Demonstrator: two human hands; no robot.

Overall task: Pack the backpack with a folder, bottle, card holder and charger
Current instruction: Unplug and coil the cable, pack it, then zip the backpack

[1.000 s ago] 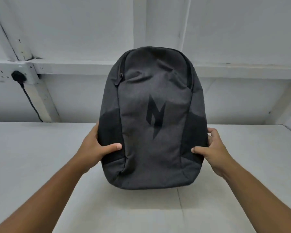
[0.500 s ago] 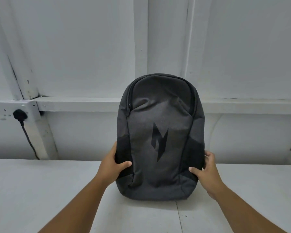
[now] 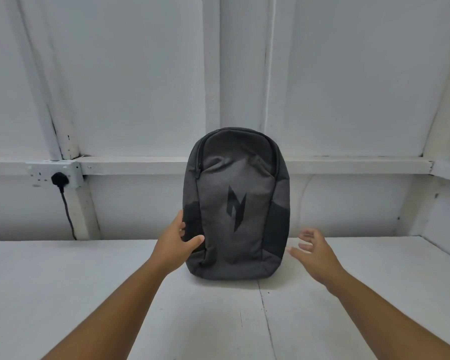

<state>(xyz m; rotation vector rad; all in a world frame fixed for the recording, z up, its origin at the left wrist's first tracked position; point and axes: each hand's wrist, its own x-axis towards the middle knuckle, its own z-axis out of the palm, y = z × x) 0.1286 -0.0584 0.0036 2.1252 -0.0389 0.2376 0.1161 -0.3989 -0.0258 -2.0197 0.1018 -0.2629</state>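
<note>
A black plug (image 3: 59,179) sits in a socket (image 3: 40,175) at the left, its cable (image 3: 68,214) dropping behind the white counter (image 3: 63,281). Behind is a white wall (image 3: 115,74) with a ledge (image 3: 348,165). The backpack (image 3: 235,203) stands upright at centre, zipped, contents hidden. The left hand (image 3: 176,242) grips its left side. The right hand (image 3: 315,252) hovers just beside it, fingers (image 3: 305,233) spread, holding nothing.

Soft, cool, rather dim light casts only a faint shadow on the white painted tabletop (image 3: 63,281) under the dark grey fabric backpack (image 3: 235,203), the right hand (image 3: 317,255) is smeared by motion blur, and wide-angle distortion slants the white wall beams (image 3: 50,113) at the upper corners.
</note>
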